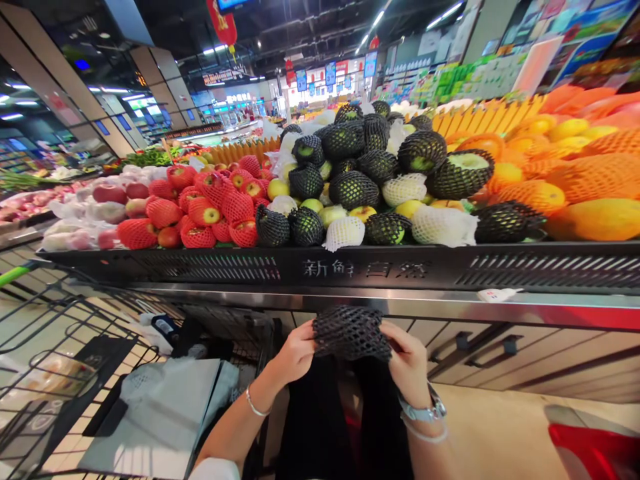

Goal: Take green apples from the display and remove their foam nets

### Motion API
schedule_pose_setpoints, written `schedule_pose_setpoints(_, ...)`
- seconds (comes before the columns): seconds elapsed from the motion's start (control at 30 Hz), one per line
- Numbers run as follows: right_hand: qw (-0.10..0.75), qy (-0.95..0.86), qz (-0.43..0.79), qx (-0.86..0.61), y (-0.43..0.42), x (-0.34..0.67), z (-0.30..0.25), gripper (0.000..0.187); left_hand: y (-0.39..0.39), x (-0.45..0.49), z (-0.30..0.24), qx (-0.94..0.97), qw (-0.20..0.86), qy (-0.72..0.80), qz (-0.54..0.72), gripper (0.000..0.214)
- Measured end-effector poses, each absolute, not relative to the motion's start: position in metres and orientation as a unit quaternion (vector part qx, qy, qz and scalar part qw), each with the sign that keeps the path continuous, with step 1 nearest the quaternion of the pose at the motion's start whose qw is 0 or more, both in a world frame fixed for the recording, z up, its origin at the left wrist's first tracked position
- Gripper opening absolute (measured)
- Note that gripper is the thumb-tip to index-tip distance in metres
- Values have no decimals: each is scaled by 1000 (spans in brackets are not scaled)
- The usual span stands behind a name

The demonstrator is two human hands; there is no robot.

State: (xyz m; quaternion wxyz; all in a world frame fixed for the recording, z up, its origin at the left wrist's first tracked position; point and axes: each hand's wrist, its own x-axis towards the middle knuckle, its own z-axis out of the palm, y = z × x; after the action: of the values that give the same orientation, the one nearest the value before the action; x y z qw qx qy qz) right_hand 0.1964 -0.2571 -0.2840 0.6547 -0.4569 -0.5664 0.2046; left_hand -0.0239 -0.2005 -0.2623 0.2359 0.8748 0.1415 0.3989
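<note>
A black foam fruit net (353, 332) is held between my two hands, in front of the display's metal edge. My left hand (296, 352) pinches its left end with fingers closed. At the other end, my right hand (409, 363) grips the net the same way. The net looks loose and wrinkled; whether any fruit is inside, I cannot tell. Above it on the display lie fruits in black nets (354, 190), with several fruits in white nets (345, 233) at the front.
Apples in red nets (203, 212) lie left of the black-netted fruit, and fruits in orange nets (595, 177) lie right. A black slatted ledge (290, 267) fronts the display. At lower left stands a shopping cart (37, 327) containing a grey bag (155, 413).
</note>
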Motion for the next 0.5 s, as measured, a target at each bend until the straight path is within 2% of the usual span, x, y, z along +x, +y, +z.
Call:
schedule_pose_setpoints(0.07, 588, -624, 259, -444, -258, 201, -279, 18, -198, -26, -268, 857, 251, 181, 412, 38)
schedule_pose_setpoints(0.17, 524, -662, 298, -446, -258, 200, -276, 28, -196, -25, -273, 856, 295, 243, 348, 33)
schedule_pose_setpoints(0.27, 535, -665, 273, -444, -258, 196, -278, 25, -197, -20, -274, 851, 360, 252, 288, 22)
schedule_pose_setpoints(0.37, 541, -675, 263, -428, -258, 194, -279, 14, -199, -16, -277, 843, 373, 209, 326, 22)
schedule_pose_setpoints(0.5, 476, -715, 309, -408, -256, 189, -269, 24, -201, -15, -285, 815, 397, 221, 360, 20)
